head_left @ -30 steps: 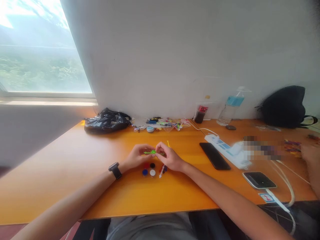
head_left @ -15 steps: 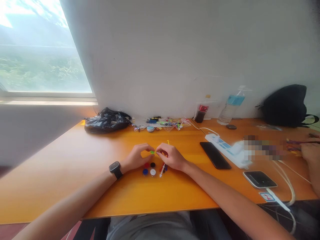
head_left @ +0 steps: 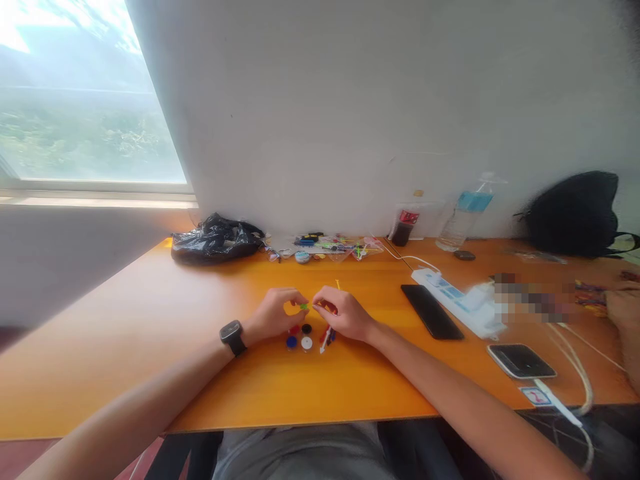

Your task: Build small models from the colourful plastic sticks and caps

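My left hand [head_left: 274, 313] and my right hand [head_left: 343, 313] meet over the middle of the orange table [head_left: 150, 347]. Both pinch a small green plastic piece [head_left: 305, 305] between their fingertips. My left wrist wears a black watch [head_left: 233, 336]. Just under my hands lie small round caps: blue [head_left: 291, 342], white [head_left: 307, 343], black [head_left: 307, 329] and a partly hidden red one. A few small coloured sticks [head_left: 326, 338] lie beside them. A thin yellow stick [head_left: 338, 285] pokes out behind my right hand.
A black plastic bag [head_left: 216, 239] and several small coloured parts [head_left: 330, 246] lie by the wall. To the right are a black phone [head_left: 432, 311], a white power strip [head_left: 453, 297], a power bank [head_left: 521, 361], two bottles, a black backpack [head_left: 575, 212] and another person's hand [head_left: 623, 307].
The green piece between my fingers shows shorter than one second ago. My hands have stayed in nearly the same spot.
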Motion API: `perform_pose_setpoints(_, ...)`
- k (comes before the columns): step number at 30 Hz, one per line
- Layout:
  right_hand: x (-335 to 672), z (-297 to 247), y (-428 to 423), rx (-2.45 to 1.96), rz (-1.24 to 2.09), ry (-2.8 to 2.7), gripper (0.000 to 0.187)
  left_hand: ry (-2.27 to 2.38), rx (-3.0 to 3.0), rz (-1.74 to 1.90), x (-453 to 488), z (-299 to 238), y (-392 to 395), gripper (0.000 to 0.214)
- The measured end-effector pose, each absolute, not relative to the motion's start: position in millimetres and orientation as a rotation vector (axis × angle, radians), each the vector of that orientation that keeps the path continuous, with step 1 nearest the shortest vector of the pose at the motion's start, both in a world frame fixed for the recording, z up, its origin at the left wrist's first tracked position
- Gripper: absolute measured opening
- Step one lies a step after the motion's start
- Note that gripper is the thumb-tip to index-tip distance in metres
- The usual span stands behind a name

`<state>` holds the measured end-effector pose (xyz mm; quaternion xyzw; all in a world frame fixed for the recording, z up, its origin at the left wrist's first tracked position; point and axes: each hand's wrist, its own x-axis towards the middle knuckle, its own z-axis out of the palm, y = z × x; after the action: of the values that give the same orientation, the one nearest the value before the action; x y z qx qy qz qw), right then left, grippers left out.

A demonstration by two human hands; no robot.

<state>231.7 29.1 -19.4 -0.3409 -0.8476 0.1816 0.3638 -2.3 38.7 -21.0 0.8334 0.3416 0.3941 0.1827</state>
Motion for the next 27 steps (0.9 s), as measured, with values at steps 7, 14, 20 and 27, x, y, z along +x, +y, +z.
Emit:
perform_pose_setpoints(7, 232.1, -19.4, 30.0, -0.859, 0.489, -2.187, 0.011, 0.935, 2.350, 1.128, -2.9, -22.7, 42.2, 0.003)
perform_pose_setpoints(14, 231.9, -19.3, 30.5, -0.835, 0.524, -2.192, 0.012, 0.902, 2.349, 1.118, -2.8, -23.1, 41.2, 0.005)
perform_pose_setpoints(20, 232.5, -15.2, 32.2, -0.803, 0.571, -2.086, 0.015, 0.787, 2.080, 1.057, -6.1, -14.7, 43.3, 0.029)
perform_pose_setpoints(27, 231.9, -16.4, 35.7, -0.823, 0.630, -2.014, 0.015, 0.682, 1.708, 0.832, -5.7, -10.5, 45.8, 0.037)
